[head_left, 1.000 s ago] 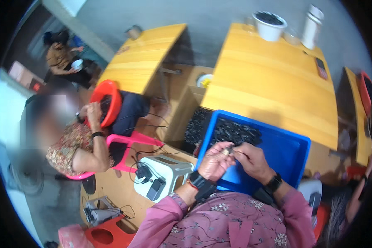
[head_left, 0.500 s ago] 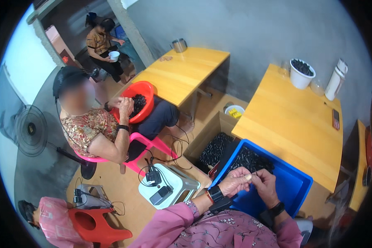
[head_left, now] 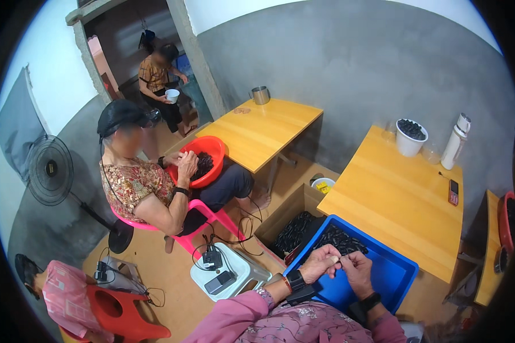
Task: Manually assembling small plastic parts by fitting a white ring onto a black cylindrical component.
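Observation:
My left hand (head_left: 319, 265) and my right hand (head_left: 357, 274) meet over the blue plastic tray (head_left: 396, 274), fingertips pinched close together. Whatever lies between the fingers is too small to make out. Small dark, elongated pieces (head_left: 344, 241) are heaped at the tray's far left end, just beyond my hands. Each of my wrists wears a black band.
A cardboard box (head_left: 294, 204) of dark pieces adjoins the tray. Yellow tables (head_left: 395, 200) stand ahead. A white stool (head_left: 220, 274) with electronics and cables is at left. One co-worker handles pieces in a red basin (head_left: 214, 174); another carries a white bowl (head_left: 172, 95).
The view has tilted up, so the room sits lower in the picture. My hands stay together over the tray, fingers still pinched.

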`<control>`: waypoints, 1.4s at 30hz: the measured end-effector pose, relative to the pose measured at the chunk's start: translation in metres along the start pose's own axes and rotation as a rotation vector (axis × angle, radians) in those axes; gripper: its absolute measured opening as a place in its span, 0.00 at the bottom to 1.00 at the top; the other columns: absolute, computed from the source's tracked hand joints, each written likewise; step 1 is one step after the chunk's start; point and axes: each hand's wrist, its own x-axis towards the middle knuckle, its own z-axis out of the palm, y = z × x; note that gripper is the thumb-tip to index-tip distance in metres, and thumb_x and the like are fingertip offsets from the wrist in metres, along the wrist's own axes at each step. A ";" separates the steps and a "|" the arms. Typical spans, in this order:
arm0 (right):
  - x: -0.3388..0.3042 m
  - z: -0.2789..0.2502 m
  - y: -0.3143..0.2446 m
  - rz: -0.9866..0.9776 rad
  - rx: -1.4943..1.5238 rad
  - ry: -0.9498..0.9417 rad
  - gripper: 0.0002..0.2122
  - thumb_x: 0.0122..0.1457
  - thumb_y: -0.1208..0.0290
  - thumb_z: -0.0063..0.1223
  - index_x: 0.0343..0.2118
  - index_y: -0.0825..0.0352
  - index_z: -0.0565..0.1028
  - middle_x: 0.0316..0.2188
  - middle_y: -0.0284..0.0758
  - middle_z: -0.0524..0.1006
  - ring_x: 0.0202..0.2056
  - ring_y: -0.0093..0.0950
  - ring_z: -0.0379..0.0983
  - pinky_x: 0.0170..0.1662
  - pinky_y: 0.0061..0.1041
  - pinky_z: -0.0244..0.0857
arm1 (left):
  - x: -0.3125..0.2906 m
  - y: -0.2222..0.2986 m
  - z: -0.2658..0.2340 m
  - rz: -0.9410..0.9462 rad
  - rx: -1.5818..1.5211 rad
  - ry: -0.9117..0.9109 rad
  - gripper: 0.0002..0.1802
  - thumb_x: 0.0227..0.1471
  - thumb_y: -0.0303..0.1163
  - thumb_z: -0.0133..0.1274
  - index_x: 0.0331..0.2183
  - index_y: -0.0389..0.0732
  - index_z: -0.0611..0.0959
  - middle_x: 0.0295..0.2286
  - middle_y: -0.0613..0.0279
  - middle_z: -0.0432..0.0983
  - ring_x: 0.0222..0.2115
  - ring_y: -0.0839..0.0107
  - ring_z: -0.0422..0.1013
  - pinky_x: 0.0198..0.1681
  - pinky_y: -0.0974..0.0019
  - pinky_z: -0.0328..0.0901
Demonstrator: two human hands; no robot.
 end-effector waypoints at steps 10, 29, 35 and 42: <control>0.004 -0.003 0.003 0.020 0.025 0.030 0.08 0.58 0.74 0.57 0.24 0.69 0.74 0.19 0.27 0.74 0.22 0.13 0.67 0.25 0.15 0.62 | -0.002 0.014 0.009 0.074 0.162 0.029 0.08 0.57 0.30 0.53 0.36 0.38 0.73 0.27 0.60 0.77 0.21 0.79 0.71 0.25 0.75 0.70; -0.011 -0.003 -0.008 -0.205 -0.090 -0.007 0.07 0.55 0.77 0.59 0.36 0.72 0.75 0.27 0.33 0.77 0.30 0.17 0.72 0.33 0.19 0.68 | -0.009 0.007 0.009 -0.038 -0.006 0.092 0.03 0.61 0.25 0.46 0.37 0.36 0.72 0.27 0.53 0.78 0.21 0.72 0.74 0.25 0.68 0.73; 0.006 -0.011 -0.021 -0.123 -0.060 -0.062 0.07 0.57 0.74 0.56 0.34 0.73 0.75 0.22 0.31 0.76 0.25 0.15 0.69 0.28 0.18 0.66 | -0.003 0.013 0.006 0.022 -0.020 0.008 0.08 0.58 0.30 0.53 0.37 0.37 0.75 0.31 0.51 0.79 0.25 0.68 0.76 0.32 0.63 0.75; 0.013 -0.022 0.003 0.076 0.107 -0.125 0.07 0.59 0.73 0.54 0.34 0.72 0.76 0.22 0.29 0.75 0.23 0.14 0.68 0.26 0.18 0.64 | 0.001 0.005 0.005 -0.045 -0.105 0.044 0.08 0.59 0.30 0.51 0.39 0.37 0.75 0.31 0.50 0.79 0.27 0.67 0.77 0.33 0.60 0.75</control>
